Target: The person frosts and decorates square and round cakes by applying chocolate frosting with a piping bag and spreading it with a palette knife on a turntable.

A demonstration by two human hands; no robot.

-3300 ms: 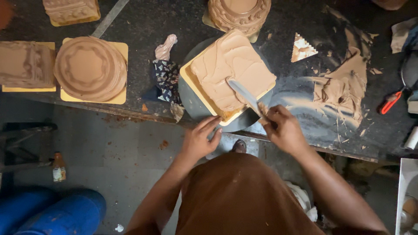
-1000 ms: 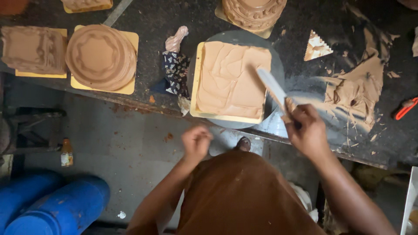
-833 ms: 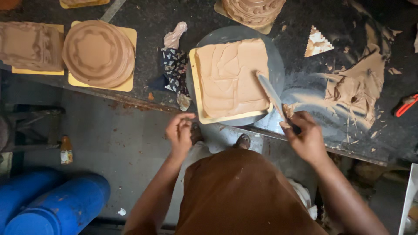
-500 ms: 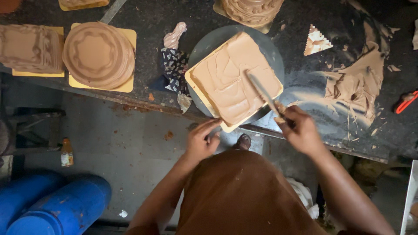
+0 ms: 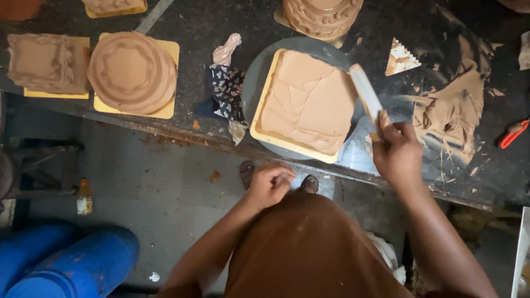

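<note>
A square cake (image 5: 306, 102) covered in light brown frosting sits on a yellow board on a grey round turntable (image 5: 259, 72) near the table's front edge. My right hand (image 5: 396, 154) grips a long flat spatula (image 5: 367, 99), whose blade lies against the cake's right side. My left hand (image 5: 269, 185) hangs below the table edge, fingers curled, holding nothing that I can see, just under the turntable's front rim.
A round frosted cake (image 5: 131, 72) and a square one (image 5: 48, 63) stand on yellow boards at the left. A tiered cake (image 5: 320, 16) is behind the turntable. A patterned cloth (image 5: 226, 91), toothed scraper (image 5: 400, 57), frosting smears (image 5: 450, 113) and a red tool (image 5: 513, 133) lie around. Blue drums (image 5: 72, 262) stand on the floor.
The cake and turntable have been turned so the board sits nearly square again. My left hand dropped away from the turntable's rim. The spatula moved from the top to the cake's right side.
</note>
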